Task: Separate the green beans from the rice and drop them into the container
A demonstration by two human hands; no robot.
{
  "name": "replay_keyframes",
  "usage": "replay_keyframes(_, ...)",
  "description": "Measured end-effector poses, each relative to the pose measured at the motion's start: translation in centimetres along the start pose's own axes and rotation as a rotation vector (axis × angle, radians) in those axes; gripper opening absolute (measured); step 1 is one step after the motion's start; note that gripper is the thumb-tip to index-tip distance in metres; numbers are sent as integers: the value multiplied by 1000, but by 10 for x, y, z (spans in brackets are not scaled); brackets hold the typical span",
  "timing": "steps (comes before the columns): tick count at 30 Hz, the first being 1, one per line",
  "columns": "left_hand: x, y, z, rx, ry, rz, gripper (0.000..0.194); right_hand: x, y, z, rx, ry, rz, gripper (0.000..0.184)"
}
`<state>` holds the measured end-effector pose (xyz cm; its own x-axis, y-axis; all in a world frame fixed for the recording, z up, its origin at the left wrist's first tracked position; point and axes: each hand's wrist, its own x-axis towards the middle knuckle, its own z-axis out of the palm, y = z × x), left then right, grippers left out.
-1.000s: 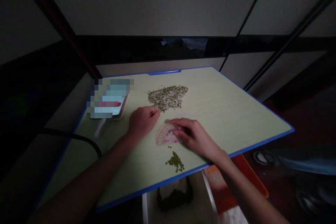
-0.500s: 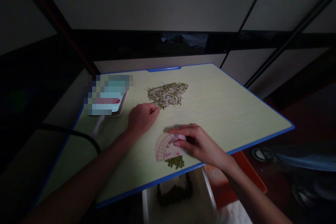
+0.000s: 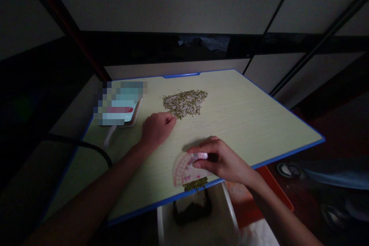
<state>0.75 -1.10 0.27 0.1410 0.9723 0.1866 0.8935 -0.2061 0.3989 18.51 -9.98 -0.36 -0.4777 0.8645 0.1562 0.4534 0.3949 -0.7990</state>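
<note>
My right hand pinches a clear protractor with pink markings between thumb and fingers, held low over the tabletop. Against its straight edge, at the front rim of the folding table, lies a small heap of green mung beans. A few beans are dropping over the blue rim above a white bin. Farther back, a wider spread of mung beans covers the middle of the tabletop. My left hand rests as a closed fist at the near left edge of that spread, and nothing shows in it.
A phone or tablet, partly blurred out, lies at the left with a white strap. A dark cable crosses the left side. An orange container stands below the table beside the bin. Another person's shoe is at the right.
My right hand has drawn the protractor towards me, pushing the small heap of beans onto the table's front rim, where some fall over. The left fist has stayed in place.
</note>
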Motion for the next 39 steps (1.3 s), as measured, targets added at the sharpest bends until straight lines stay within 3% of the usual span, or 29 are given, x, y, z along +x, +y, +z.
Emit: replay_keyframes(39,-1,0,-1,29,-10,6,33,-2,-2,-1,-41,-17,-7,23)
